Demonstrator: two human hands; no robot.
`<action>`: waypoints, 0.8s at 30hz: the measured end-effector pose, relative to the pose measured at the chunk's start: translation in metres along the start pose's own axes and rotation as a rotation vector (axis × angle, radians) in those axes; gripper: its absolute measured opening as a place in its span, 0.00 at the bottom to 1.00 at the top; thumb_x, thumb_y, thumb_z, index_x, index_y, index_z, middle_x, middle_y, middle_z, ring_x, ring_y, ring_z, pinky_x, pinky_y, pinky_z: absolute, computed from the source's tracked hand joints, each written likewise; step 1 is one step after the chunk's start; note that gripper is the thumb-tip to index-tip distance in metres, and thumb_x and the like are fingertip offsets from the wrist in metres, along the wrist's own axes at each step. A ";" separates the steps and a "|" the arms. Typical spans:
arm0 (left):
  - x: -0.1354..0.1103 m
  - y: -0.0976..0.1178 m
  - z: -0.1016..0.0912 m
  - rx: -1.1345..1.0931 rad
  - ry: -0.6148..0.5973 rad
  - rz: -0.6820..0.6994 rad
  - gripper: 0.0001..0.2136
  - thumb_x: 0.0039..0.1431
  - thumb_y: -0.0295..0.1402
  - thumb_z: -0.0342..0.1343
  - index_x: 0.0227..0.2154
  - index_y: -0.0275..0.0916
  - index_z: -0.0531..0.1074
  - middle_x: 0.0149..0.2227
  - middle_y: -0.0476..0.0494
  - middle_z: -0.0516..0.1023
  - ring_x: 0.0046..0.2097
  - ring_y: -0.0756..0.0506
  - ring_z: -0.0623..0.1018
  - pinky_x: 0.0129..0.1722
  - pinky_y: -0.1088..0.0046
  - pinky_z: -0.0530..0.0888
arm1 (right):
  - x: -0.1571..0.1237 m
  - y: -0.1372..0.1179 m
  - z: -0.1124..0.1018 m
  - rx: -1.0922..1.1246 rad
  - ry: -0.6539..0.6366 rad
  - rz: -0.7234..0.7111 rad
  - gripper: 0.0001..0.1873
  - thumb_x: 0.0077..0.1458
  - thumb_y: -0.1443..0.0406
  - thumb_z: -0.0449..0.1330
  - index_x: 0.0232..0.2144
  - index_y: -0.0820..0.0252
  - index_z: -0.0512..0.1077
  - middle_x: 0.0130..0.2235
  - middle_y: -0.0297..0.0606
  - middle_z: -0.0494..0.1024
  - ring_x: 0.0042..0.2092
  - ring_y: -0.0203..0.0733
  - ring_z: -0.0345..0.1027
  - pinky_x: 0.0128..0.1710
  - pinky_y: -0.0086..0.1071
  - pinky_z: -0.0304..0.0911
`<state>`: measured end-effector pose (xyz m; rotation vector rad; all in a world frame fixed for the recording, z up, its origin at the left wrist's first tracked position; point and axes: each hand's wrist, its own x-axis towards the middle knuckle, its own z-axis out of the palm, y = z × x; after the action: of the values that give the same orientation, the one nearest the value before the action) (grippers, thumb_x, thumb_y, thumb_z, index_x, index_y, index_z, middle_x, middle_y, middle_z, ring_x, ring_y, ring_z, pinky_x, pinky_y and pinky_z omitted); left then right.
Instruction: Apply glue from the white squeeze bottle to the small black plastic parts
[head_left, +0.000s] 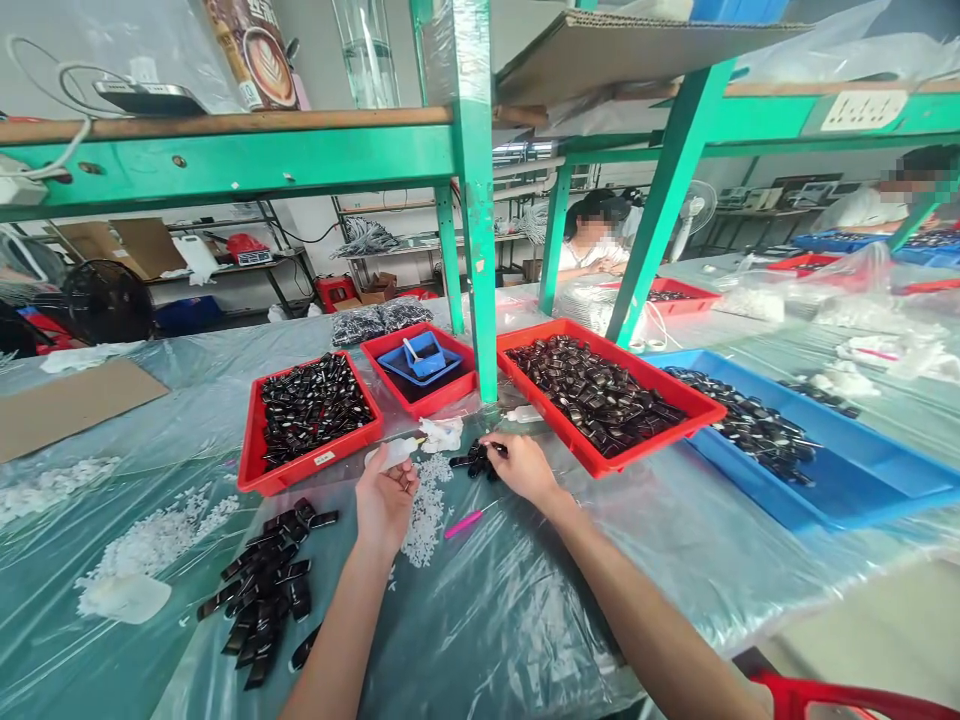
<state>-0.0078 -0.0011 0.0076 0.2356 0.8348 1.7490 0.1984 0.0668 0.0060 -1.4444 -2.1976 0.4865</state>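
My left hand (386, 497) is wrapped round a small white squeeze bottle (394, 453), its thin tip pointing right. My right hand (521, 465) has its fingers closed at a little cluster of black glossy plastic pieces (474, 459); the fingertips seem to pinch one, though it is mostly hidden. Between the hands lies a spread of tiny white translucent parts (424, 515). A pink-handled pick (465, 524) rests on the plastic sheet just right of them. Left of my left forearm is a loose pile of black pieces (266, 585).
Red trays of black parts stand at the left (247, 455) and right (600, 465), with a blue tray (900, 475) farther right. Another red tray (416, 408) holds a small blue tray and scoop. A green post (480, 250) rises behind my hands. Co-workers sit beyond the table.
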 end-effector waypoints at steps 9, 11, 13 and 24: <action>0.001 -0.001 -0.001 0.010 -0.011 0.004 0.12 0.48 0.38 0.67 0.27 0.36 0.70 0.25 0.49 0.71 0.25 0.51 0.69 0.27 0.74 0.66 | -0.022 -0.037 0.027 0.036 -0.187 -0.270 0.15 0.63 0.63 0.54 0.48 0.51 0.78 0.44 0.35 0.84 0.40 0.42 0.79 0.42 0.29 0.66; 0.001 -0.002 0.000 0.008 -0.017 0.010 0.12 0.49 0.38 0.67 0.27 0.36 0.71 0.24 0.49 0.70 0.24 0.51 0.68 0.27 0.74 0.66 | -0.022 -0.036 0.027 0.058 -0.176 -0.253 0.15 0.63 0.61 0.55 0.48 0.53 0.77 0.43 0.36 0.84 0.38 0.43 0.78 0.42 0.30 0.66; 0.001 -0.002 0.002 0.002 -0.011 0.014 0.12 0.49 0.38 0.66 0.27 0.36 0.70 0.23 0.49 0.70 0.24 0.51 0.68 0.26 0.75 0.65 | -0.019 -0.032 0.026 0.117 -0.136 -0.233 0.15 0.63 0.60 0.54 0.48 0.54 0.76 0.41 0.37 0.83 0.38 0.43 0.78 0.41 0.30 0.66; -0.002 -0.002 0.011 -0.022 0.024 0.029 0.15 0.48 0.41 0.68 0.27 0.36 0.69 0.22 0.48 0.70 0.24 0.51 0.67 0.28 0.75 0.63 | -0.013 -0.028 0.029 0.336 -0.047 -0.203 0.21 0.65 0.52 0.42 0.24 0.54 0.59 0.21 0.30 0.63 0.25 0.40 0.59 0.29 0.32 0.53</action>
<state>0.0008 0.0016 0.0146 0.2128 0.8327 1.7902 0.1654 0.0429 -0.0054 -1.0327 -2.1428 0.7804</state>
